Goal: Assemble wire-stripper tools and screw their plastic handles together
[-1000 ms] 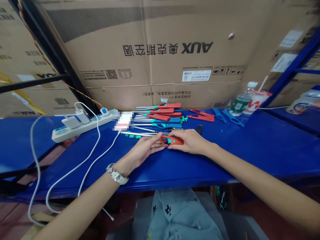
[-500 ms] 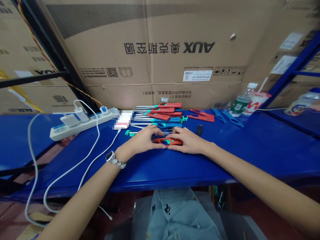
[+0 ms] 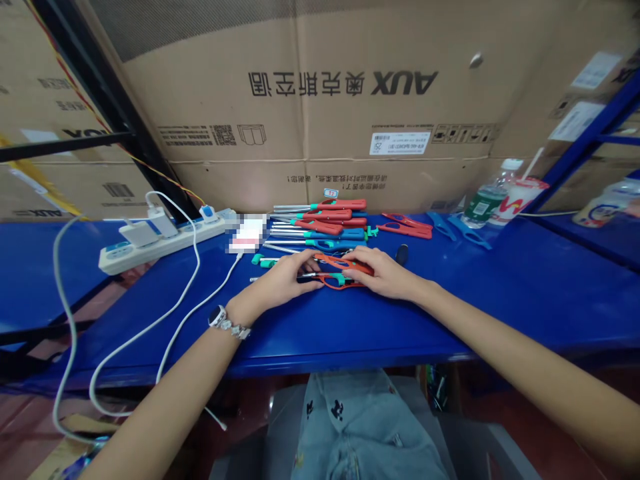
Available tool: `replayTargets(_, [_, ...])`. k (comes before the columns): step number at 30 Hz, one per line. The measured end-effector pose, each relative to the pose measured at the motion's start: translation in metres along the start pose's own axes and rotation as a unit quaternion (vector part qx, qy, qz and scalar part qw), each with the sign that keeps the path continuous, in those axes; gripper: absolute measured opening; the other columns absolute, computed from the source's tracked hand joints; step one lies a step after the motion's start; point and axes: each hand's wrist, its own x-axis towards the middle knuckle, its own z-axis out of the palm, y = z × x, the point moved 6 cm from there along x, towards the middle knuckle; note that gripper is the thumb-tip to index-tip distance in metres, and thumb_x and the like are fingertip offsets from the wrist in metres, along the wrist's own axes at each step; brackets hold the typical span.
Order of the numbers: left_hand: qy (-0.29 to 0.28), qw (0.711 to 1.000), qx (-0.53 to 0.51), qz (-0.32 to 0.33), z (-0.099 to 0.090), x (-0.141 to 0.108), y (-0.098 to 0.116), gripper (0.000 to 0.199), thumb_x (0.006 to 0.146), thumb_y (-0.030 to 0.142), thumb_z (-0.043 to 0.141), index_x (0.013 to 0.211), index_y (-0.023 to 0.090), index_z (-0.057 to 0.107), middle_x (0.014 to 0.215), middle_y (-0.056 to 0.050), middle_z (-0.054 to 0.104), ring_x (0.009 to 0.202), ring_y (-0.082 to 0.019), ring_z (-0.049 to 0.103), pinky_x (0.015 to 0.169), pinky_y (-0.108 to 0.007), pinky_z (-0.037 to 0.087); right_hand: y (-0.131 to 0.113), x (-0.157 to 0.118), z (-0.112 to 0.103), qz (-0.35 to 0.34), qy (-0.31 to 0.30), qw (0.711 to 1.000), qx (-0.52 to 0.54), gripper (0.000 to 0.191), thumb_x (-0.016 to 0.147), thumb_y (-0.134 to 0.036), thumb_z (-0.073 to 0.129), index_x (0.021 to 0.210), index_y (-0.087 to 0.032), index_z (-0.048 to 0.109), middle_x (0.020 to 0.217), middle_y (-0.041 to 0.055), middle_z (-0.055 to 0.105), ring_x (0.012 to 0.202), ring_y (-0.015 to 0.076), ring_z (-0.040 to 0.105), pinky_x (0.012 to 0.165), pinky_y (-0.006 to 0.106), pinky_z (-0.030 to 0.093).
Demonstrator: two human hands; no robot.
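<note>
A long-nosed gas lighter lies opened in two between my hands. Its lower red half carries the green trigger and a thin metal rod. Just behind it, the other red shell half is tilted and apart from it along the handle. My left hand pinches the rod end of the lower half, thumb in front. My right hand is closed around the right end, its fingers on the shell half and its thumb near the lower half. The inside of the handle is mostly hidden by my right fingers.
Behind my hands lie several red and blue lighters. Red shells and blue shells lie to the right, with a dark screwdriver handle, a bottle and a cup. A power strip with white cables is left.
The red handle, closed before, has come apart into two halves, the far one raised and moved back. The metal rod now shows under my left hand. The view has shifted slightly.
</note>
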Motion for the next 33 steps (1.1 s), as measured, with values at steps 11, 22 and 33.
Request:
replayTargets(11, [-0.047, 0.989, 0.125, 0.062, -0.004, -0.003, 0.001, 0.020, 0.096, 0.030, 0.062, 0.105, 0.022, 0.078, 0.099, -0.009, 0.071, 0.087, -0.022, 0.067, 0.083, -0.037, 0.052, -0.010, 0.001, 0.004, 0.063, 0.015, 0.986, -0.156, 0.040, 0.106, -0.043, 0.046, 0.137, -0.021, 0.056, 0.123, 0.0134, 0.063, 0.091, 0.0265, 0.066, 0.083, 0.041, 0.051])
replayTargets(22, [-0.060, 0.991, 0.084, 0.090, 0.003, -0.004, 0.010, 0.022, 0.097, 0.028, 0.060, 0.102, 0.024, 0.081, 0.099, -0.009, 0.072, 0.087, -0.021, 0.067, 0.085, -0.038, 0.054, -0.007, 0.008, 0.014, 0.066, 0.002, 0.993, -0.099, 0.036, 0.103, -0.046, 0.054, 0.128, -0.022, 0.060, 0.123, 0.0111, 0.064, 0.103, 0.0267, 0.067, 0.089, 0.041, 0.053])
replayTargets(33, [-0.016, 0.995, 0.096, 0.028, -0.009, -0.012, 0.001, 0.027, 0.089, 0.031, 0.071, 0.115, 0.025, 0.076, 0.103, -0.008, 0.075, 0.090, -0.022, 0.069, 0.086, -0.036, 0.054, -0.005, 0.006, 0.014, 0.065, 0.003, 0.993, -0.094, 0.037, 0.103, -0.047, 0.054, 0.128, -0.022, 0.061, 0.122, 0.0107, 0.065, 0.103, 0.0267, 0.067, 0.087, 0.041, 0.053])
